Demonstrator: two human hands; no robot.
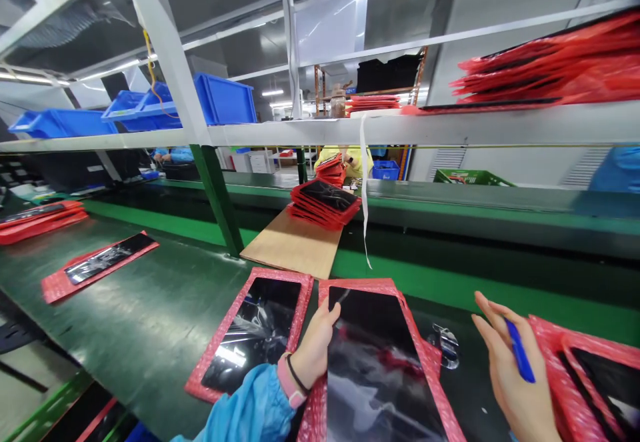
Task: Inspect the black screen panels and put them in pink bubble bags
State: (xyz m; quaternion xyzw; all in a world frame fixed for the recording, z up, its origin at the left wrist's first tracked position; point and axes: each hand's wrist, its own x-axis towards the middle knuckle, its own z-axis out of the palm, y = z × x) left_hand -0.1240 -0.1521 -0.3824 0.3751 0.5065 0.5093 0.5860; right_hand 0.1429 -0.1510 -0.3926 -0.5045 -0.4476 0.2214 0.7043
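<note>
The left hand [316, 349] lies flat on the left edge of a dark glossy panel [375, 369] in a red bubble-wrap sleeve, fingers spread loosely, which looks meant to steady it on the green counter [150, 315]. The panel sits at six o'clock, directly below the camera. The right hand [510, 369], at four o'clock, is closed around a blue pen [519, 352], tip pointing up and away, hovering just beside the panel's right side without touching it. A second sleeved panel [255, 335] lies touching the first at its nine o'clock. Another sleeved panel [595, 382] rests at three o'clock. At twelve o'clock a stack of red sleeves [325, 203] sits on a cardboard sheet [293, 245], probably kept within reach of the conveyor. Blue bins [225, 99] line the shelf at eleven o'clock
</note>
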